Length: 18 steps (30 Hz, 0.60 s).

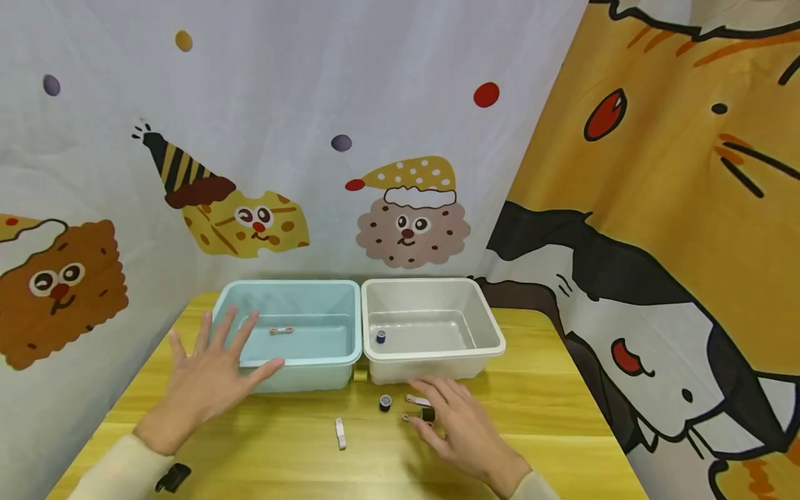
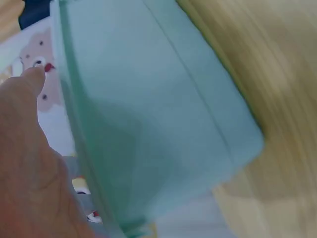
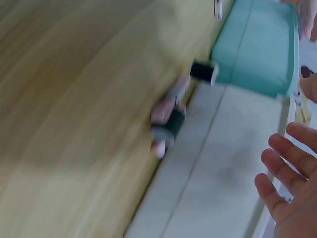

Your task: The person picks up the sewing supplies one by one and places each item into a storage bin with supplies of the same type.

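My left hand [image 1: 209, 375], fingers spread, is over the front left of the light blue bin [image 1: 294, 362]; nothing is in its grasp. A small pinkish strip-shaped piece [image 1: 281, 330] lies inside that bin. My right hand [image 1: 459, 430] hovers palm down above small pieces in front of the white bin [image 1: 431, 355]. In the right wrist view its fingers [image 3: 280, 166] are parted and hold nothing. Close by are a dark cylinder [image 1: 428, 414], a pinkish strip [image 1: 417, 400] and another dark cylinder with a pale top [image 1: 385, 403]. The right hand partly hides this group.
Inside the white bin is a small dark blue cylinder [image 1: 380, 337]. Another pale pink strip [image 1: 340, 434] lies on the wooden table [image 1: 281, 458] between the hands. Both bins stand side by side against a printed curtain [image 1: 281, 104]. A black object [image 1: 173, 478] is beside the left cuff.
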{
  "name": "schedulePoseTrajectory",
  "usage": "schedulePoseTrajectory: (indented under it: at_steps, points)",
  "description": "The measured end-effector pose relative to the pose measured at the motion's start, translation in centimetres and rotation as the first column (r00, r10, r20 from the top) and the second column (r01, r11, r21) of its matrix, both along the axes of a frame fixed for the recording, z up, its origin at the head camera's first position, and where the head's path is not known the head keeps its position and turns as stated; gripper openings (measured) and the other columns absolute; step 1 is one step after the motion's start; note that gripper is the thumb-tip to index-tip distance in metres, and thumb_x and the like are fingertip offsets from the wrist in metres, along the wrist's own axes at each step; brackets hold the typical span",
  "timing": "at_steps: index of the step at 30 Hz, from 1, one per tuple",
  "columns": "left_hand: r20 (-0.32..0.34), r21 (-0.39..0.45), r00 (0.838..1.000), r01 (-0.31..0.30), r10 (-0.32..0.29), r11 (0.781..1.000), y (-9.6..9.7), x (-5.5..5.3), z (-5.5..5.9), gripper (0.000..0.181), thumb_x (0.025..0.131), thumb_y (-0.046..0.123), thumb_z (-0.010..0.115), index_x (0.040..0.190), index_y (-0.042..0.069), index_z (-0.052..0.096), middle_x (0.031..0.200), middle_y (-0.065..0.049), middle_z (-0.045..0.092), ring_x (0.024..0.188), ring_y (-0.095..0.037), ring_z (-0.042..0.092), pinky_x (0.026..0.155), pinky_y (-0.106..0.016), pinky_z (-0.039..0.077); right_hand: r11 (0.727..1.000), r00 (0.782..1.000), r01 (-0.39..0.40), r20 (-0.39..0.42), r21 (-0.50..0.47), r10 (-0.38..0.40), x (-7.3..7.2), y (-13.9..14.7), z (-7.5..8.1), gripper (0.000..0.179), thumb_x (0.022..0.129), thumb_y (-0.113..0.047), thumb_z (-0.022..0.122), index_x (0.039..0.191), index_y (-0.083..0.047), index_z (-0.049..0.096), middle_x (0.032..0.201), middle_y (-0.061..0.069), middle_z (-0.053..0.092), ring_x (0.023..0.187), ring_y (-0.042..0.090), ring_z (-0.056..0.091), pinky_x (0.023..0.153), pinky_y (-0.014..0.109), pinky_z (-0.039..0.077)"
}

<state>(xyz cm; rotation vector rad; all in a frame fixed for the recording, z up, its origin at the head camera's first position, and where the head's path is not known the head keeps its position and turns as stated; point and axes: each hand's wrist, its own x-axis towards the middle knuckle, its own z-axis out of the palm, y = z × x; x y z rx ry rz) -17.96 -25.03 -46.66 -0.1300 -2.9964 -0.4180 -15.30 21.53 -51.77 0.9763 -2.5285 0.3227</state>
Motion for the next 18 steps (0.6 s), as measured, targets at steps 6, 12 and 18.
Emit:
schedulePoseTrajectory:
  at_steps: [6, 12, 18]
  points:
    - [0.039, 0.012, 0.999, -0.009, 0.009, 1.0, -1.6, -0.5, -0.8, 0.115, 0.105, 0.092, 0.054, 0.189, 0.022, 0.02, 0.194, -0.032, 0.011, 0.172, -0.076, 0.008, 0.121, -0.106, -0.002, 0.999, 0.993, -0.035, 0.111, -0.003, 0.035, -1.1, -3.0, -1.1, 0.067, 0.108, -0.037, 0.085, 0.166, -0.014, 0.063, 0.162, 0.002, 0.071, 0.147, 0.024, 0.07, 0.122, 0.05, 0.061]
    - [0.027, 0.012, 1.0, 0.003, -0.004, 1.0, -2.4, -1.3, -1.0, 0.115, 0.105, 0.09, 0.057, 0.189, 0.02, 0.021, 0.192, -0.036, 0.013, 0.172, -0.073, 0.013, 0.123, -0.104, 0.002, 1.0, 0.982, -0.009, 0.19, -0.012, 0.011, -2.3, -4.1, -1.5, 0.071, 0.112, -0.037, 0.079, 0.173, -0.013, 0.054, 0.165, 0.006, 0.068, 0.153, 0.028, 0.067, 0.128, 0.056, 0.057]
    - [0.035, 0.014, 0.999, 0.004, -0.004, 1.0, -3.3, -2.1, -1.0, 0.116, 0.104, 0.091, 0.057, 0.189, 0.02, 0.021, 0.191, -0.038, 0.012, 0.172, -0.071, 0.015, 0.123, -0.104, 0.002, 0.994, 0.996, 0.014, 0.084, -0.112, -0.005, -3.3, -3.9, -1.6, 0.055, 0.106, -0.026, 0.085, 0.153, -0.007, 0.064, 0.142, 0.007, 0.076, 0.133, 0.026, 0.076, 0.115, 0.049, 0.065]
